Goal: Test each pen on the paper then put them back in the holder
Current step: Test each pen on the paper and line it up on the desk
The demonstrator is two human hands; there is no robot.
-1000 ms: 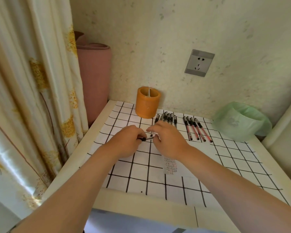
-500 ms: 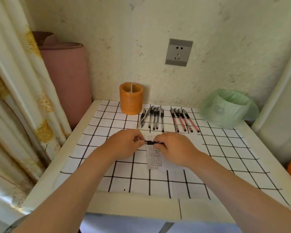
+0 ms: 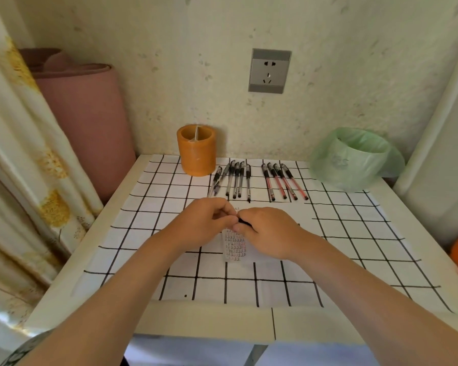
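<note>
left hand (image 3: 204,225), right hand (image 3: 267,233) over paper (image 3: 234,249); holder (image 3: 196,154), pens (image 3: 236,180), bag (image 3: 352,159) behind

Count on the worktop (image 3: 209,320): six black pens (image 3: 236,180) in a row; four red pens (image 3: 281,182) beside them; one held pen (image 3: 245,222), mostly hidden; one orange holder (image 3: 196,154); one written paper (image 3: 234,248); one green-lined bin (image 3: 354,165).

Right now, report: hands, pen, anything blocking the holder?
Left hand, right hand: both pinch black pen over paper. Holder upright, nothing blocking it. Other pens lie beside it.
</note>
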